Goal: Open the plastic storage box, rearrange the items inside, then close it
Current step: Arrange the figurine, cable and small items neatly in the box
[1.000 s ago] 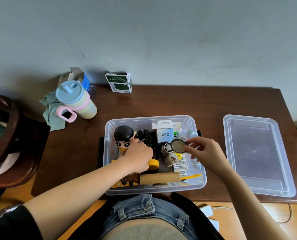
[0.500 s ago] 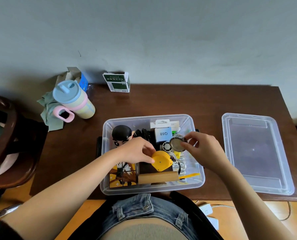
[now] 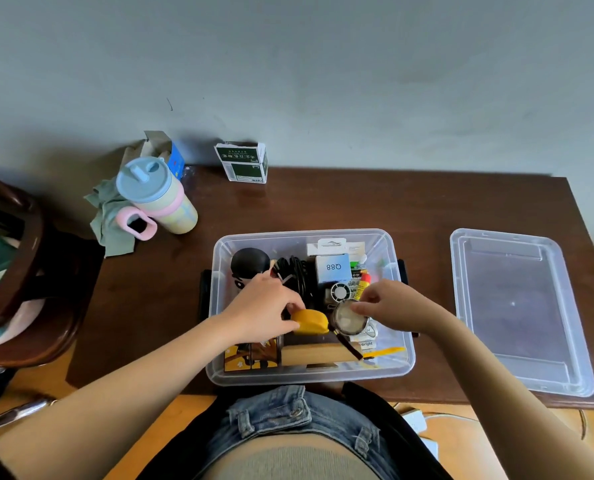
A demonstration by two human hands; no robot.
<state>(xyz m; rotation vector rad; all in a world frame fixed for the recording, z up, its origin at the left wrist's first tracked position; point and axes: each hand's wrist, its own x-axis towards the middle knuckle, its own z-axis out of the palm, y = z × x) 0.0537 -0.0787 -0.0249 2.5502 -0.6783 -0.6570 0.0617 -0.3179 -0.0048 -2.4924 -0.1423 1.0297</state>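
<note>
The clear plastic storage box (image 3: 219, 341) stands open at the desk's near edge, packed with small items. Its lid (image 3: 517, 306) lies flat on the desk to the right. My left hand (image 3: 264, 306) is inside the box and grips a yellow tape measure (image 3: 309, 320) near the middle. My right hand (image 3: 392, 306) holds a small round metal strainer (image 3: 349, 320) by its rim, its dark handle pointing toward me. Behind them sit a black-haired figurine (image 3: 249, 261), a coiled black cable (image 3: 294, 271), a white Q88 box (image 3: 333, 268), a small fan (image 3: 340, 292) and a wooden block (image 3: 309, 353).
A pastel tumbler (image 3: 157, 199) with a pink handle stands at the back left beside a green cloth (image 3: 110, 220) and a blue carton (image 3: 174, 157). A green-and-white box (image 3: 242, 162) stands against the wall. A wooden chair (image 3: 15, 271) is at the left.
My left hand lifted the yellow tape measure and shifted it right. My right hand carried the strainer down and toward me, now beside the tape measure.
</note>
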